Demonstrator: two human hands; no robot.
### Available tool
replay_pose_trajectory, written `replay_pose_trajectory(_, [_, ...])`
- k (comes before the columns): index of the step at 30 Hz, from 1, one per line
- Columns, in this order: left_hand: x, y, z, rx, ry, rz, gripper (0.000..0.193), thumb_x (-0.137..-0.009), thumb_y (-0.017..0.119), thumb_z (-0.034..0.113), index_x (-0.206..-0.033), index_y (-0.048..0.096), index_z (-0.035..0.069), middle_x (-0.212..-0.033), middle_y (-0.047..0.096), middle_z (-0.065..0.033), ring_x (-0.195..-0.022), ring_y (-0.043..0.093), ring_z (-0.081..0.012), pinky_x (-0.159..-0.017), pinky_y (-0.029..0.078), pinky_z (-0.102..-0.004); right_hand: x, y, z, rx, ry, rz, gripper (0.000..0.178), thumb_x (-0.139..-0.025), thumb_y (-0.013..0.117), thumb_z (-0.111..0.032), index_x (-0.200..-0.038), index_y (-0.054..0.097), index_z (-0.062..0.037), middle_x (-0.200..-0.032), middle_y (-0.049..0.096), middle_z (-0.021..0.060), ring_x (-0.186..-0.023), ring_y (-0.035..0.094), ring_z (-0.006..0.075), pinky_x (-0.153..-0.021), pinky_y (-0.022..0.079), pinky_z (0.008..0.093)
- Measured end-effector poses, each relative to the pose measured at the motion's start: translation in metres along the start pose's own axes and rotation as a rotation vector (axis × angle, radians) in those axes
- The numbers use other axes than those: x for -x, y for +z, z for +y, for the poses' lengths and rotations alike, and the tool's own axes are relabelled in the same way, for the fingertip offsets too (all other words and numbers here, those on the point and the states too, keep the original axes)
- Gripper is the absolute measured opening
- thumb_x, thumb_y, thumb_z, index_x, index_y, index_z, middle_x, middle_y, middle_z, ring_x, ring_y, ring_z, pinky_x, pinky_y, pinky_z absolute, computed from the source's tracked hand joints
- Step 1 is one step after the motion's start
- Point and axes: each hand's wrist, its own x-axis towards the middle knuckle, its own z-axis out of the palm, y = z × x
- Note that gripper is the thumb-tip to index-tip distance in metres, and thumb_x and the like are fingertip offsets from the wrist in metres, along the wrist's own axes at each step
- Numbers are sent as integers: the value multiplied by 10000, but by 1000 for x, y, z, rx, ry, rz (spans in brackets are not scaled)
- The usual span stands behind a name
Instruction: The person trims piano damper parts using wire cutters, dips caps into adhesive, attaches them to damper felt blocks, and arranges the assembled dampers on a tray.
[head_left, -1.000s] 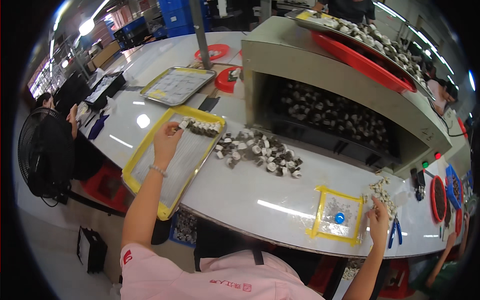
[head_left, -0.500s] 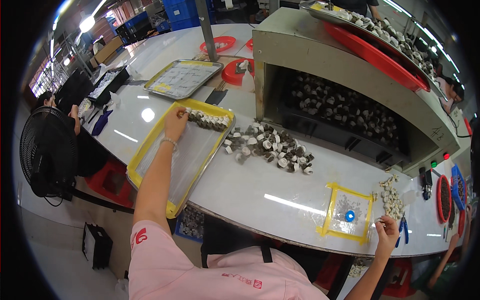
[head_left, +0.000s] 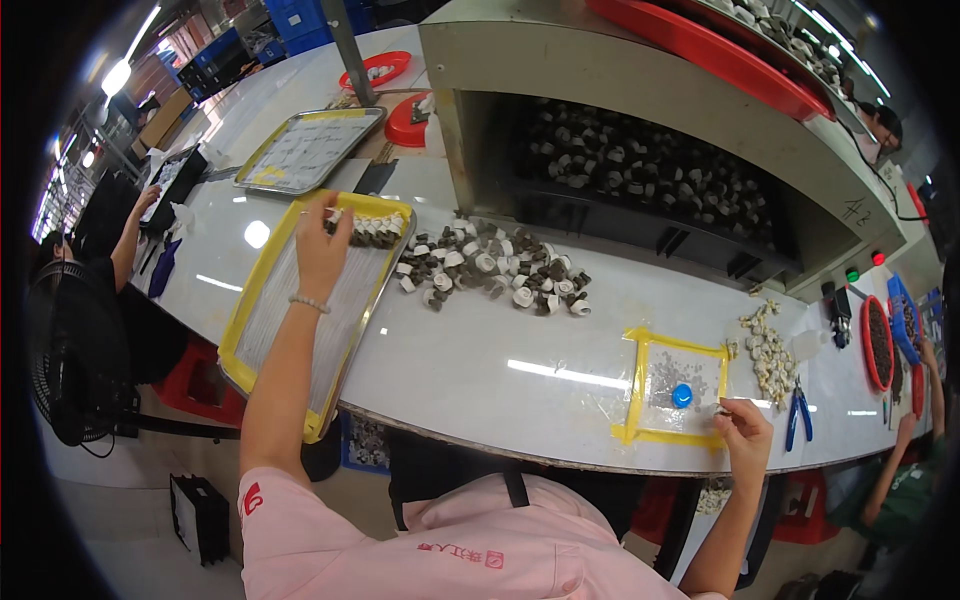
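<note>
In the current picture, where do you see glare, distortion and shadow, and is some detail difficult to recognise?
Head view: glare makes a long streak and a round spot on the white table; head view: the table's front edge bows and the corners are black; head view: the grey box is shadowed inside; head view: the small piece in the right hand is unclear.
</note>
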Motion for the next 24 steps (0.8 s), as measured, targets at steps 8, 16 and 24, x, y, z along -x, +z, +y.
replay_pose_trajectory(8, [82, 36, 150, 254, 356, -554, 362, -738, 720, 207, -1026, 605, 20, -833, 618, -119, -722, 595, -225, -625, 461, -320, 8, 5, -13, 412, -87, 25, 224, -687, 704, 6, -906, 657, 20, -836, 602, 73, -745, 549, 149, -651, 441, 258])
replay_pose_trajectory(16, [97, 55, 164, 204, 170, -586, 274, -741, 710, 197, -912, 607, 8, -721, 595, -117, -614, 584, -213, -517, 427, -315, 5, -1, -14, 645, -250, -21, 217, -707, 702, -49, -911, 661, 11, -850, 605, 126, -779, 588, 263, -692, 471, 324])
replay_pose_trajectory(24, [150, 26, 205, 898, -131, -804, 267, -747, 642, -79, -995, 571, -11, -917, 594, -69, -816, 580, -113, -709, 497, -250, -18, 24, -32, 630, -451, -122, 173, -741, 671, -69, -906, 641, -24, -843, 597, 101, -772, 576, 264, -675, 472, 345])
